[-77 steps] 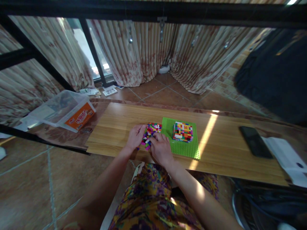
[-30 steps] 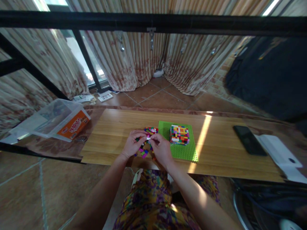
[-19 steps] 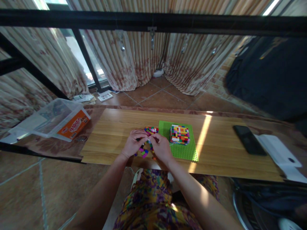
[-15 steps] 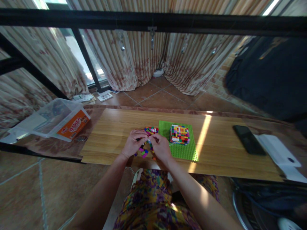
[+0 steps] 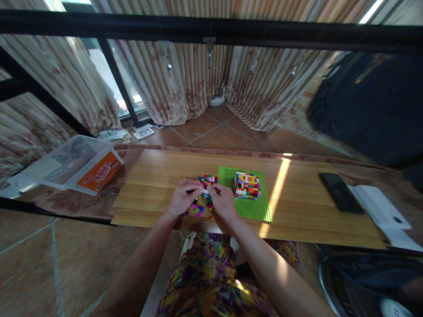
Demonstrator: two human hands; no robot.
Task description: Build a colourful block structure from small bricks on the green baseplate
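My left hand and my right hand meet fingertip to fingertip over a loose pile of small toy bricks in many colours. Between the fingertips shows a small white brick, pinched from both sides. Part of the pile is hidden under my fingers. Just right of my right hand lies a green studded baseplate. On it stands a block built of multicoloured bricks, with white along its left edge.
The bricks lie on a long wooden board. A black phone and a white box piece are at the right. At the left sits a clear plastic bin with an orange label. A black bar crosses above.
My fingertips have drawn slightly apart, and the white brick between them shows more clearly. The baseplate and built block have stayed in place.
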